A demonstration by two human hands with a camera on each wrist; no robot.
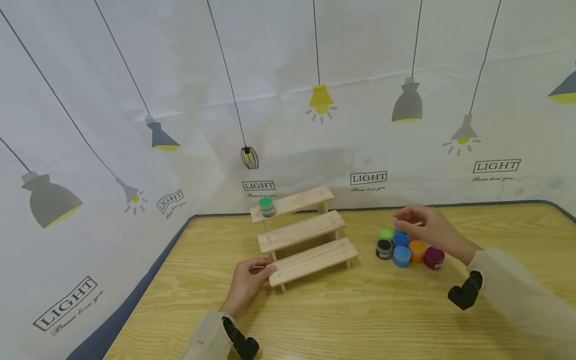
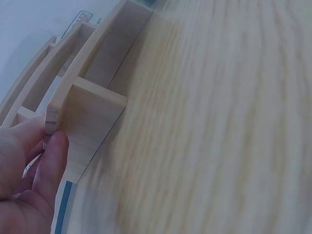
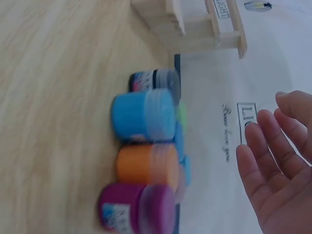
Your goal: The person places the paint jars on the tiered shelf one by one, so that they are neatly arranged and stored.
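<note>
A three-tiered wooden display stand [image 1: 315, 262] is on the table, its left end turned toward me. My left hand [image 1: 245, 284] pinches the left end of its lowest board, as the left wrist view also shows. On the top board, near the left end, sits a green-lidded paint jar [image 1: 267, 206]. Over the cluster of jars at the right is my right hand [image 1: 427, 230], fingers loosely bent and holding nothing. The cluster has a black jar [image 1: 384, 249], a light blue jar [image 3: 141, 117], an orange jar [image 3: 146, 163], a purple jar [image 3: 136, 208], a light green one and other blue ones.
The wood-grain table [image 1: 342, 320] runs back to a white backdrop [image 1: 288, 125] printed with hanging lamps and the word LIGHT. A dark blue border [image 1: 157, 260] marks where table and backdrop meet. Black wrist mounts [image 1: 466, 291] are strapped over both sleeves.
</note>
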